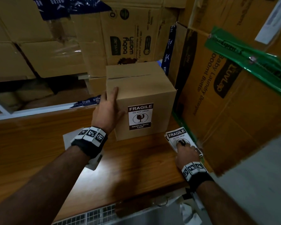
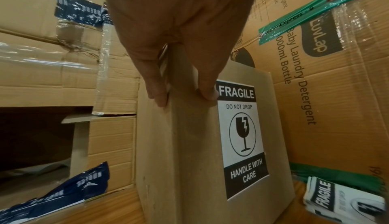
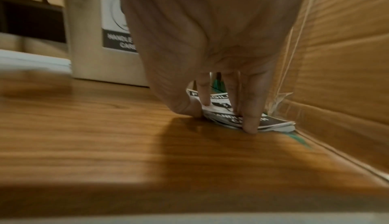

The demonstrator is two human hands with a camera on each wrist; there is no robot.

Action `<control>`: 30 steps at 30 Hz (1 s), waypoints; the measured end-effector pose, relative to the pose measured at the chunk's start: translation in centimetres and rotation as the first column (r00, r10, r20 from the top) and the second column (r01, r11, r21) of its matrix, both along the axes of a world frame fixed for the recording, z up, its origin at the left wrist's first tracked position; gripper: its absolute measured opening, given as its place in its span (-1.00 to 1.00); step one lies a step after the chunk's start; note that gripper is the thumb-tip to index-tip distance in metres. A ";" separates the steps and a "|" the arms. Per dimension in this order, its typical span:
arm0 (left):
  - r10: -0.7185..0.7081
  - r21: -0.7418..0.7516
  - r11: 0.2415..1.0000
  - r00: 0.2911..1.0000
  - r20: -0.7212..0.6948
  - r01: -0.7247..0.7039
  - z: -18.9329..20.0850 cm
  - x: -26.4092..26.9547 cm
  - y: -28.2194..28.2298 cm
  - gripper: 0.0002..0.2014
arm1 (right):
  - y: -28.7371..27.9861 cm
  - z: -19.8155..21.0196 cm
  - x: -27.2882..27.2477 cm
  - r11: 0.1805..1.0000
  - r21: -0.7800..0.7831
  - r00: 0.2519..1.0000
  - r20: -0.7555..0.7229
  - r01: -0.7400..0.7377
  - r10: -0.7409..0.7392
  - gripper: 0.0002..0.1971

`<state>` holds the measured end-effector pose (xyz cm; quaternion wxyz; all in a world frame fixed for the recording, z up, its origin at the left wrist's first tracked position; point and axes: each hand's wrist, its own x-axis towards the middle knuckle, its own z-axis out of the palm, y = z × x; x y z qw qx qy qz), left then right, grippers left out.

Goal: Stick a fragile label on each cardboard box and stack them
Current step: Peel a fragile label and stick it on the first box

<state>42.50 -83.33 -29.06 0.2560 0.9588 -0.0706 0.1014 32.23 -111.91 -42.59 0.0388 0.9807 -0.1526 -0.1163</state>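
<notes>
A plain cardboard box [image 1: 136, 85] stands upright on the wooden table [image 1: 39, 143], taped along its top, with a fragile label [image 1: 140, 116] stuck on its front face. My left hand [image 1: 118, 101] rests on the box's near left corner. In the left wrist view the thumb [image 2: 208, 92] lies on the front face beside the label [image 2: 242, 136], and straight fingers [image 2: 157, 97] lie on the side face. My right hand [image 1: 180, 144] reaches down on a stack of loose fragile labels [image 1: 177, 135] lying right of the box. There the thumb and curled fingertips [image 3: 250, 124] pinch the stack [image 3: 273, 122].
Large printed cartons wall the table in: one close on the right [image 1: 234, 103] with green tape, others behind [image 1: 128, 38]. A white sheet [image 1: 66, 140] lies under my left wrist. Paper scraps [image 1: 190, 211] lie below the table's near edge.
</notes>
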 end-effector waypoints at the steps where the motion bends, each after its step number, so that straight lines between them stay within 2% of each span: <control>1: -0.003 0.000 1.000 1.000 0.002 0.003 0.0 0.2 -0.3 -0.04 | 0.1 -0.2 -0.3 1.000 -0.007 1.000 -0.008 -0.001 0.000 -0.50; 5: -0.030 0.005 1.000 1.000 -0.001 0.030 -0.1 1.0 -1.8 -0.05 | 0.0 -0.1 -0.8 1.000 -0.010 0.998 -0.063 -0.011 0.011 -0.42; 8: -0.071 -0.001 0.998 0.998 0.000 0.071 -0.1 1.5 -2.8 -0.05 | -0.3 1.4 -0.4 0.998 0.070 0.995 -0.096 0.010 -0.004 -0.54; 10: -0.090 -0.003 0.996 0.996 -0.001 0.090 0.0 1.9 -3.3 -0.06 | -0.3 3.0 0.2 0.990 0.140 0.999 -0.037 0.029 -0.024 -0.59; 12: -0.106 -0.005 0.994 0.994 -0.004 0.106 0.1 2.1 -3.7 -0.06 | -0.4 5.1 1.1 0.979 0.202 0.988 0.144 0.028 -0.058 -0.55; 14: -0.145 -0.039 0.989 0.989 -0.005 0.145 0.0 2.2 -3.7 -0.08 | -0.4 7.8 2.0 0.966 0.255 0.901 0.429 -0.043 -0.073 -0.50; 16: -0.166 -0.088 0.982 0.986 0.021 0.167 -0.1 2.0 -3.6 -0.09 | -0.3 10.7 3.3 0.950 0.258 0.730 0.682 -0.175 -0.050 -0.45; 17: -0.163 -0.115 0.979 0.986 0.045 0.167 -0.2 1.8 -3.6 -0.10 | -0.3 11.8 4.1 0.947 0.231 0.653 0.757 -0.224 -0.030 -0.41; 18: -0.153 -0.142 0.977 0.986 0.069 0.161 -0.3 1.6 -3.6 -0.13 | -0.2 12.5 5.0 0.947 0.198 0.606 0.795 -0.253 -0.004 -0.36; 20: -0.129 -0.172 0.974 0.986 0.105 0.146 -0.5 1.1 -3.8 -0.23 | -0.1 13.4 6.7 0.948 0.153 0.601 0.798 -0.280 0.049 -0.32; 23: -0.104 -0.152 0.981 0.989 0.106 0.119 -0.3 0.8 -4.3 -0.29 | -0.2 13.2 8.4 0.931 0.160 0.652 0.752 -0.327 0.100 -0.37; 25: -0.090 -0.142 0.985 0.993 0.082 0.101 0.1 1.1 -4.6 -0.28 | -0.4 12.7 9.1 0.914 0.206 0.656 0.750 -0.351 0.083 -0.42; 28: -0.092 -0.127 0.987 0.994 0.052 0.098 0.3 1.3 -5.0 -0.27 | -0.6 12.3 9.8 0.903 0.238 0.614 0.789 -0.356 0.034 -0.48; 30: -0.118 -0.128 0.984 0.992 0.039 0.123 0.3 1.3 -5.1 -0.25 | -0.6 12.2 10.2 0.902 0.257 0.614 0.789 -0.348 0.012 -0.48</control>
